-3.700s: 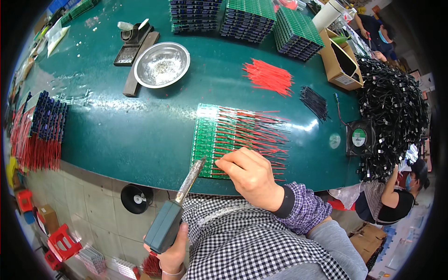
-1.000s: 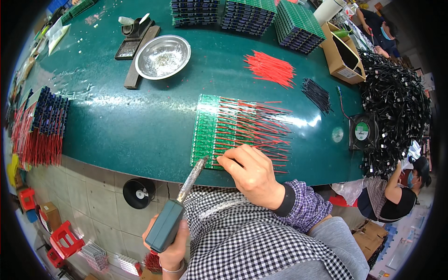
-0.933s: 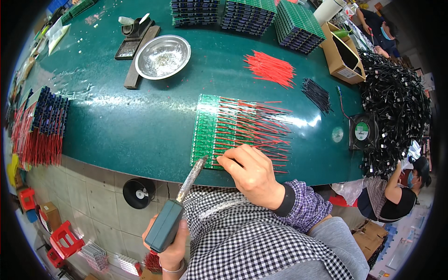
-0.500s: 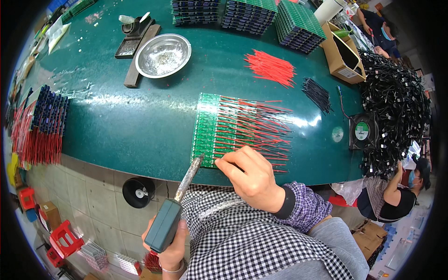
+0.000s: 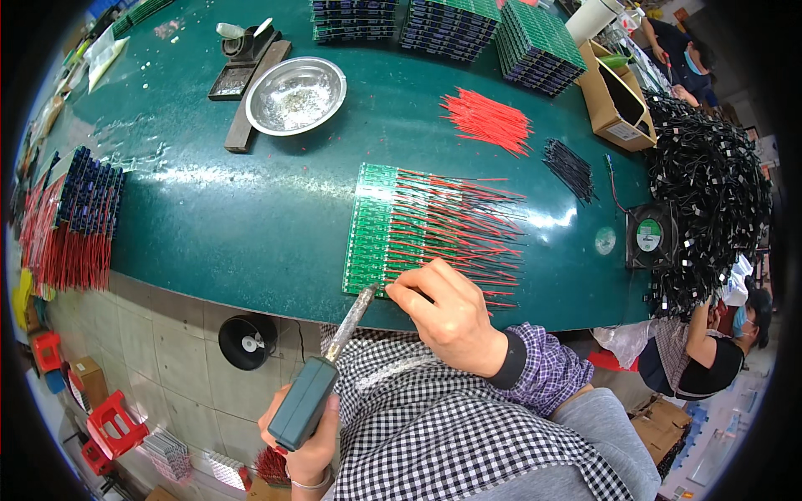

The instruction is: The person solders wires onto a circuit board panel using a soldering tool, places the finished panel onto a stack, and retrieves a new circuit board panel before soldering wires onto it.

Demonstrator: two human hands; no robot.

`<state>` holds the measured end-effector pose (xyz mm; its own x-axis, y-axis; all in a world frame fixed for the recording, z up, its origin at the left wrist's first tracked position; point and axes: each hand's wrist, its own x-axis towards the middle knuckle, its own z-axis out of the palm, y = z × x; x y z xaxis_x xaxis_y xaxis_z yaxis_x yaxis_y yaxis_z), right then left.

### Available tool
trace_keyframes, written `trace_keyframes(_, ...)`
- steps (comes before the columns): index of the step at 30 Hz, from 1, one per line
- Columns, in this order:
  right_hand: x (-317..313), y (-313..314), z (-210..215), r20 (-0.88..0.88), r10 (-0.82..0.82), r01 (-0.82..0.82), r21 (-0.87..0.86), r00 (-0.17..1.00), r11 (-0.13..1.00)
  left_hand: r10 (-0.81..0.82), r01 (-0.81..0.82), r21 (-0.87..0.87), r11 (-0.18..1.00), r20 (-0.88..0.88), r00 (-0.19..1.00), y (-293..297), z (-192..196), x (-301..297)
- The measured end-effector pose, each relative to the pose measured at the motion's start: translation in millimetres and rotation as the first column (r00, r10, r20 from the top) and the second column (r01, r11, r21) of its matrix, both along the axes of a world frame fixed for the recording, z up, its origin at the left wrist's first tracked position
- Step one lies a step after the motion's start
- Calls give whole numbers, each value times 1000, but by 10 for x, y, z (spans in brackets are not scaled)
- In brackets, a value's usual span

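Note:
My left hand (image 5: 307, 430) is wrapped round the dark green handle of a soldering iron (image 5: 306, 402). The iron's metal tip meets the lower edge of a green circuit board panel (image 5: 368, 225) on the table. Rows of thin red and black wires (image 5: 468, 221) run rightward from the panel. Just right of the tip, my right hand (image 5: 451, 317) pinches a thin wire between thumb and forefinger at the panel's lower edge. Most of that wire is hidden by the fingers.
Beyond the panel lie a metal bowl (image 5: 332, 100), red wires (image 5: 484, 121) and black wires (image 5: 570, 169). Board stacks (image 5: 541, 48) stand at the back. A small fan (image 5: 650, 235) sits near piled black cables (image 5: 710, 184). Wired boards (image 5: 83, 200) lie far left; two people are at right.
The iron's tip has moved slightly right and down along the panel, closer to my right fingertips. My left hand has shifted a little right; my right hand has stayed nearly still.

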<state>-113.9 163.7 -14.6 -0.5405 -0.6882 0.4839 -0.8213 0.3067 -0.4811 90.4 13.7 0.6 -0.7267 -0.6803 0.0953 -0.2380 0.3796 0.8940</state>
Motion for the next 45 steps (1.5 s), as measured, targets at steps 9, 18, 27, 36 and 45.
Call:
trace_keyframes(9,15,-12,-7,-18,-14,14,6,1000,1000,-63,63,-94,994,-1,998,1,22,-41)
trace_keyframes(18,19,-15,-8,-15,-21,21,-1,1000,1000,-4,4,13,1000,11,1000,16,-111,106)
trace_keyframes(27,23,-12,-16,-22,-29,29,11,999,1000,0,0,-6,1000,13,1000,10,-144,141)
trace_keyframes(36,23,-14,-24,-20,-30,29,-8,999,1000,-56,58,-72,996,29,998,12,15,-16)
trace_keyframes(45,19,-14,-27,-23,-27,27,-12,999,1000,-9,9,3,1000,17,1000,24,-74,65)
